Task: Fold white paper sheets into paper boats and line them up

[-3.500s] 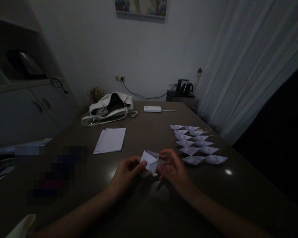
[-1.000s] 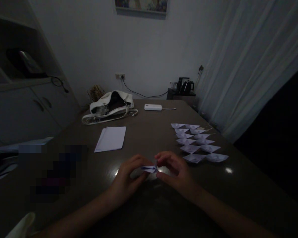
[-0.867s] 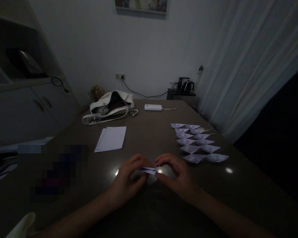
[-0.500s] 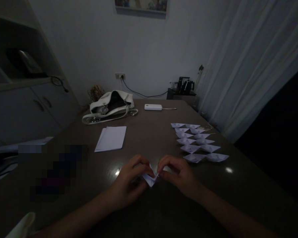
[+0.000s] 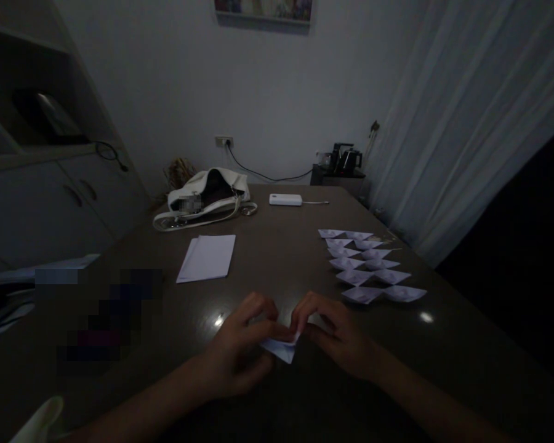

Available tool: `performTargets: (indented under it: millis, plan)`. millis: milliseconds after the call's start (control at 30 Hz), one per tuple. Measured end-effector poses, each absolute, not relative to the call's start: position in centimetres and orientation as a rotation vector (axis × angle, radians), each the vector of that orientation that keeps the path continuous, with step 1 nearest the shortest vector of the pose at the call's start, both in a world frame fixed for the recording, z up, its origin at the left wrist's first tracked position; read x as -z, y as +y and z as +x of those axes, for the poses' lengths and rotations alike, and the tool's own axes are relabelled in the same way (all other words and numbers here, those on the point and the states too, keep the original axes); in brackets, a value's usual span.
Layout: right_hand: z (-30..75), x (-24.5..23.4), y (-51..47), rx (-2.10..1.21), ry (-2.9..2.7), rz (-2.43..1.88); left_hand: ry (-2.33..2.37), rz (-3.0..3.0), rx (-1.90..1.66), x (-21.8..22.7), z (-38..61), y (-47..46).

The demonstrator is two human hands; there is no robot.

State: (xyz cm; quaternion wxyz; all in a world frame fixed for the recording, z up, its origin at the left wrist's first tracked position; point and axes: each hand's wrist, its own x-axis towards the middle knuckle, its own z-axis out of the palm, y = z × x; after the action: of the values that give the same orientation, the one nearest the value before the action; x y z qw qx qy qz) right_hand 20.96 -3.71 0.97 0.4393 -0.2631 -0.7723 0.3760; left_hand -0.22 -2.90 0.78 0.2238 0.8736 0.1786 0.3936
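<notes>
Between my two hands, just above the near part of the table, is a small folded white paper (image 5: pixel 281 349), its point turned toward me. My left hand (image 5: pixel 247 341) grips it from the left, with the index finger laid along its top edge. At its right corner my right hand (image 5: pixel 330 329) pinches the paper between thumb and fingers. Fingers cover much of the upper part of the fold. Several white paper boats (image 5: pixel 369 264) stand in two columns to the right of my hands. A small stack of white paper sheets (image 5: pixel 207 257) lies to the left, farther back.
On the brown table (image 5: pixel 277 258), a white handbag (image 5: pixel 207 194) lies at the far left. A white power bank (image 5: pixel 285 200) with a short cable lies at the back. A sheer curtain (image 5: pixel 425 123) hangs along the right side. A black kettle (image 5: pixel 349 161) stands beyond the table.
The folded paper has tilted and shifted slightly toward me and to the right. My left fingers have moved right along its edge, close to my right fingertips.
</notes>
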Motion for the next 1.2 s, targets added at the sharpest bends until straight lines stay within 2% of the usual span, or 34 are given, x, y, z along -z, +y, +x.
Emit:
performTargets:
  millis: [333, 567, 800, 1200]
  plan:
    - [19.8, 0.0, -3.7, -1.316, -1.637, -0.791, 0.592, 1.856, -0.902, -0.8, 0.9, -2.8]
    - [19.6, 0.0, -3.9, -1.196, -1.592, -0.919, 0.854, 1.771, -0.935, -0.2, 1.2, -2.1]
    - [19.3, 0.1, -4.1, -1.044, -1.61, -1.068, 1.041, 1.756, -0.79, -0.1, 1.4, -2.3]
    - [19.6, 0.4, -3.5, -1.029, -1.513, -1.023, 0.948, 1.561, -0.808, -0.9, 1.3, -1.7]
